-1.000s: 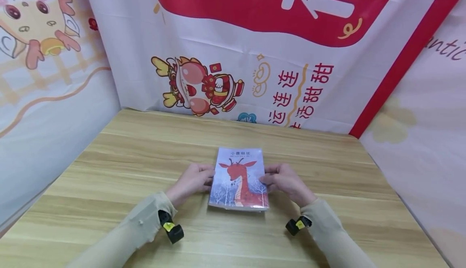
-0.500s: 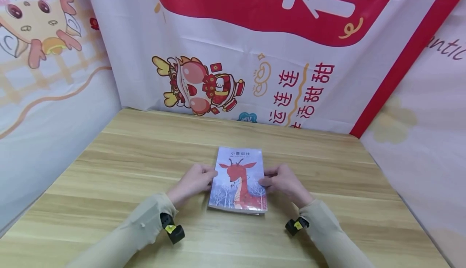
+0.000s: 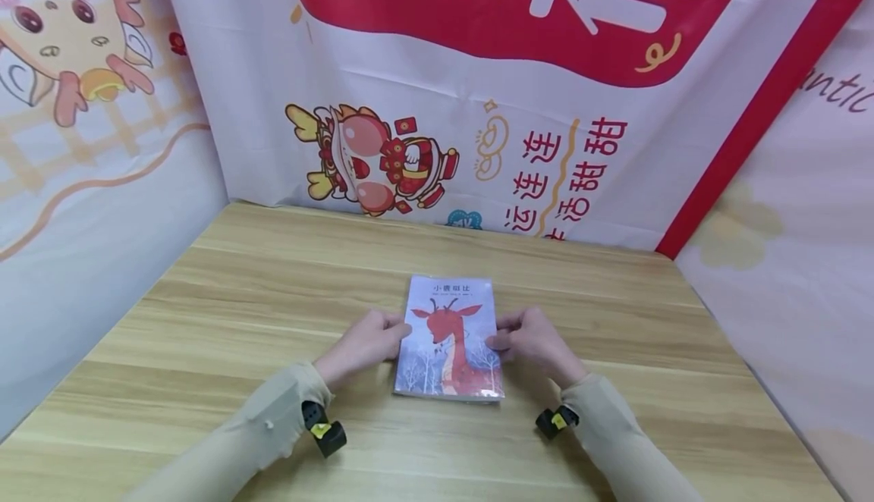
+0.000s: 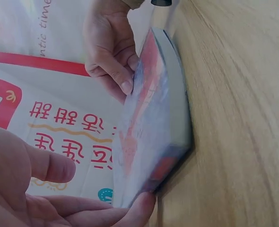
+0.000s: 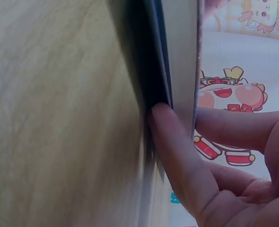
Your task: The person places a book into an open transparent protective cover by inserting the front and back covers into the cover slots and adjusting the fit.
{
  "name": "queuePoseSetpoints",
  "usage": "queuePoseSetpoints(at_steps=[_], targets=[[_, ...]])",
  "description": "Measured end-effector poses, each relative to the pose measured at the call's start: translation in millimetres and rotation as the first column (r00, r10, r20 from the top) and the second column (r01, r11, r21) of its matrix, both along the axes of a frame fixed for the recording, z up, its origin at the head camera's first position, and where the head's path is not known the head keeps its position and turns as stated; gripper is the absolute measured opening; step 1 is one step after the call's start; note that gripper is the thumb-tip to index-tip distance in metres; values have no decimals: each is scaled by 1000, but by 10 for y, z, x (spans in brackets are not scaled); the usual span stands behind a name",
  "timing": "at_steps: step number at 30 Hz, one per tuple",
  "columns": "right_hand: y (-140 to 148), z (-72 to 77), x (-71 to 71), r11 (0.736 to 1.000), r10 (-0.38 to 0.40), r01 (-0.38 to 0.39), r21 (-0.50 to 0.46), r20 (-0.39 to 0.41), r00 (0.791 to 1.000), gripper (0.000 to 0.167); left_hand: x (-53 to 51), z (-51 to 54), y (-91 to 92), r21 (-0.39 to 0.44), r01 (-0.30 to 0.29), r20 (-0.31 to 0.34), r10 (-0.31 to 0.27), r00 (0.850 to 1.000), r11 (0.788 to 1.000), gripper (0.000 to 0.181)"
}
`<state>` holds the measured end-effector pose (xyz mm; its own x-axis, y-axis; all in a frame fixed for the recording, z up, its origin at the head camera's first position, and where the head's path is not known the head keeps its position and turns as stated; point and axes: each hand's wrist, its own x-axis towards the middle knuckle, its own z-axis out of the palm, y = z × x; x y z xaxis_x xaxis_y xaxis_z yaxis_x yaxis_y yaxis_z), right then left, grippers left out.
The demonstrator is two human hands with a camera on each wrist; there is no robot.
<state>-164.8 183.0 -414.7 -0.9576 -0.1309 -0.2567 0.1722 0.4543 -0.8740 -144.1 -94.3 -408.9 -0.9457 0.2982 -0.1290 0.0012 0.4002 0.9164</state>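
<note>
A paperback book (image 3: pixel 447 350) with a red deer on a pale blue cover lies near the middle of the wooden table (image 3: pixel 273 274). My left hand (image 3: pixel 365 343) is at its left side. In the left wrist view the fingertips (image 4: pixel 144 203) touch the spine side low down, while the thumb (image 4: pixel 59 168) stands apart from the cover. On the opposite side my right hand (image 3: pixel 536 343) pinches the book. In the right wrist view its thumb (image 5: pixel 234 127) is against the cover, and a finger (image 5: pixel 170 123) reaches under the dark back, where a gap shows above the table.
A white and red printed cloth (image 3: pixel 423 70) hangs behind the table's back edge. Printed cloths also close off the left side (image 3: pixel 116 206) and the right side (image 3: pixel 785 297). Black wrist cameras (image 3: pixel 324 430) are strapped over the beige sleeves (image 3: pixel 253 426).
The book has shifted slightly to the right and turned a little. My left hand has crept rightward with it. The right hand stays at nearly the same place.
</note>
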Motion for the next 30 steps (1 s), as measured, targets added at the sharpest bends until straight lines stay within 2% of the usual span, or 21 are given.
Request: queuePoseSetpoints(at_steps=[3, 6, 15, 21, 27, 30], targets=[[4, 6, -1, 1000, 1, -1, 2, -2, 1000, 29, -10, -18, -13, -46, 40, -42, -42, 998, 998, 29], [6, 15, -2, 1000, -1, 1, 0, -6, 1000, 28, -23, -30, -22, -76, 51, -69, -57, 996, 996, 28], [10, 8, -4, 999, 32, -32, 33, -22, 999, 27, -24, -23, -25, -104, 42, -90, -51, 995, 994, 23], [-17, 2, 12, 998, 34, -32, 48, -31, 999, 27, -18, -39, -21, -105, 30, -77, -38, 996, 994, 26], [-28, 10, 13, 981, 70, -58, 185, -59, 996, 12, -18, -49, -15, -107, 34, -103, -45, 994, 994, 30], [-35, 10, 13, 971, 87, -71, 229, -58, 995, 11, -13, -57, -10, -124, 26, -117, -41, 992, 992, 35]])
